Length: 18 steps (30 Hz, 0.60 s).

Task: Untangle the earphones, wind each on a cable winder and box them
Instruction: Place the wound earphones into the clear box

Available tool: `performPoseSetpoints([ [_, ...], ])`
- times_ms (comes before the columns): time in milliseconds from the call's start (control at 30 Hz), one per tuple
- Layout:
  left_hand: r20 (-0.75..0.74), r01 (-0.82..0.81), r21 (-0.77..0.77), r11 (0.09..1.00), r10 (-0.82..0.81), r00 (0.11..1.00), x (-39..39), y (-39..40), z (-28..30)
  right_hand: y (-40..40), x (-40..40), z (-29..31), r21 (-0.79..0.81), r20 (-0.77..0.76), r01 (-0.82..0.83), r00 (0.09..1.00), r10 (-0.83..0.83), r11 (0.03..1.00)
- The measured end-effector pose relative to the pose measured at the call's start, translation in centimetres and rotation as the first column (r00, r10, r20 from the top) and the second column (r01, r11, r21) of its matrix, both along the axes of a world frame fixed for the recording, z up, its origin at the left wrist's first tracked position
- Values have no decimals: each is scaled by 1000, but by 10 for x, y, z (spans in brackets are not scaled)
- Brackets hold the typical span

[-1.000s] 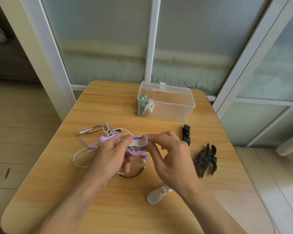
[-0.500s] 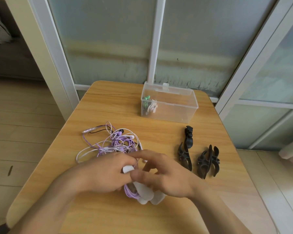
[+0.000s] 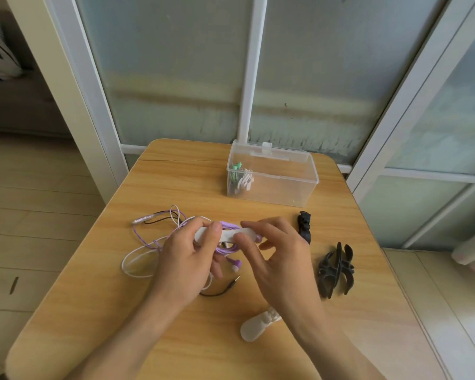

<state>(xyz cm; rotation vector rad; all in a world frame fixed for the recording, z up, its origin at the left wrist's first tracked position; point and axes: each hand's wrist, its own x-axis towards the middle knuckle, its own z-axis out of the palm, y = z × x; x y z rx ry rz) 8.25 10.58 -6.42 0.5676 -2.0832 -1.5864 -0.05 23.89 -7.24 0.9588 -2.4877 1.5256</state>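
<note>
the fingers (image 3: 213,229) of the left hand (image 3: 184,259) curl round the left end of a white cable winder (image 3: 225,233), thumb pressed on its face, while the right hand (image 3: 280,259) pinches the winder's right end between thumb and forefinger, its other fingers loosely spread. half a second ago both hands were low near the front edge, bunched over the winder; they have since risen to the middle of the surface (image 3: 176,338) and drawn apart, so the winder now shows as a flat, smooth strip held level between them.

purple earphone cable (image 3: 226,249) is looped round the winder's waist, and a purple earbud (image 3: 235,265) hangs just below it. the loose tangle of purple and white cable (image 3: 137,252) lies on the surface to the left, partly covered by the left hand; a thin black cable with a metal plug (image 3: 222,289) pokes out beneath the hands.

a second white winder (image 3: 255,326), matte and rounded, lies near the front, its far end hidden by the right wrist. three black winders rest to the right: one narrow and upright (image 3: 305,226), two overlapping with curved prongs (image 3: 336,270). the black winder seen earlier beside the narrow one is hidden by the right hand.

the clear plastic box (image 3: 285,185) stands open at the far edge, with a wound green earphone (image 3: 235,174) in its left end; its details are too small to make out.
</note>
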Motion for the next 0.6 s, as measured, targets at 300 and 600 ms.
performPoseSetpoints([
  [300, -168, -34, 294, 955, 87, 982, -3, 27, -11, -6, 1, -5, -306, 468, 148, 884, 13, 940],
  [600, -115, 65, 57, 996, -58, 992, -1, 3, -2, 5, -20, 3, -75, 220, -210, 950, 221, 975],
])
